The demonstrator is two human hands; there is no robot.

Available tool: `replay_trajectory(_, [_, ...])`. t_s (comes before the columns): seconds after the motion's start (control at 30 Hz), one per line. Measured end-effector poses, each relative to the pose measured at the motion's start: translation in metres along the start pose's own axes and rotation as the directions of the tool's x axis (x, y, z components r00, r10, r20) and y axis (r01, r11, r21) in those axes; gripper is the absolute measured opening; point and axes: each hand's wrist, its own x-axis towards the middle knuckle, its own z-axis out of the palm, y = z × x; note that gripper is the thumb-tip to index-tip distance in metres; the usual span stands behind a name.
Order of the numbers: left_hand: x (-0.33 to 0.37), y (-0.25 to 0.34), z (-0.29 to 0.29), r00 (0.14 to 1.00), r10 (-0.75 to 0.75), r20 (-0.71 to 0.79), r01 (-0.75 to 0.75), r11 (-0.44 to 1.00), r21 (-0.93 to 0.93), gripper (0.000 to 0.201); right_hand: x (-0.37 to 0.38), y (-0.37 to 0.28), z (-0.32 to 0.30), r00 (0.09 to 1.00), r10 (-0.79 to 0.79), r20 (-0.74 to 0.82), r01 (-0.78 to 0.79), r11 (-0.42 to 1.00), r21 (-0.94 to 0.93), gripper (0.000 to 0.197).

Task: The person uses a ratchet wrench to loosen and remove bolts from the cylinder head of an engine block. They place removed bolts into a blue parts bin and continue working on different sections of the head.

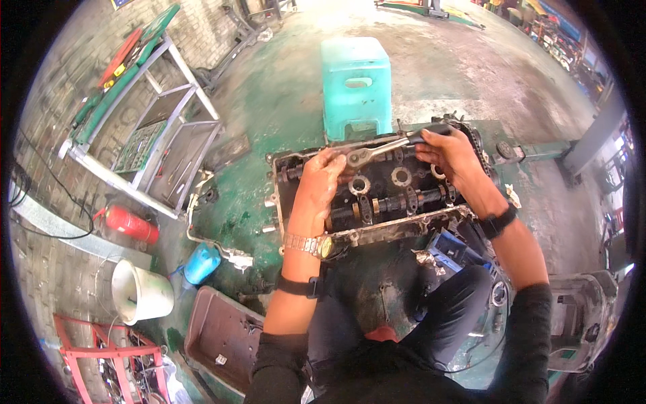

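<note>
A ratchet wrench (385,147) with a bright steel head and a dark handle lies crosswise above an engine cylinder head (377,232). My left hand (324,174) is closed at the ratchet's head end, its fingertips partly hidden behind the wrist and hand. Around the dark handle, the thumb and fingers of my right hand (449,153) are closed. Beneath both hands, the greasy cylinder head shows a camshaft (387,205) with lobes and round metal openings (402,176). A chain (475,140) runs at its right end.
A turquoise plastic stool (356,84) stands just beyond the engine. On the left are a tool cart (145,135), a fire extinguisher (131,225), a white bucket (145,296) and a brown tray (215,340). A blue tool case (452,252) lies by my right knee.
</note>
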Motion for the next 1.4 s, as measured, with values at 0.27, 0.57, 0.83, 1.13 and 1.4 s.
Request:
replay_trajectory(0.27, [-0.007,-0.006,0.002,0.998,-0.068,0.010,0.068,0.975,-0.211,0.027,0.104,-0.035,0.074,0.983,0.183,0.021,-0.157,0.890,-0.429,0.033])
replay_trajectory(0.57, [-0.055,-0.017,-0.037,0.979,-0.008,-0.202,-0.081,0.900,-0.428,0.022,0.088,-0.062,0.198,0.808,-0.024,0.588,0.575,0.244,-0.781,0.022])
replay_trajectory(0.83, [-0.100,-0.026,-0.108,0.736,0.009,-0.677,-0.430,0.778,-0.457,0.012,-0.027,-0.032,0.195,0.389,-0.115,0.914,0.921,0.022,-0.390,0.019])
replay_trajectory(1.13, [-0.090,-0.020,-0.081,0.855,0.073,-0.513,-0.331,0.840,-0.431,0.014,-0.094,-0.011,0.076,0.429,-0.483,0.763,0.894,0.109,-0.434,0.017])
replay_trajectory(1.4, [-0.062,-0.002,-0.036,0.942,0.042,-0.334,-0.096,0.984,-0.147,0.012,-0.084,-0.004,0.050,0.430,-0.524,0.735,0.901,0.305,-0.309,0.025])
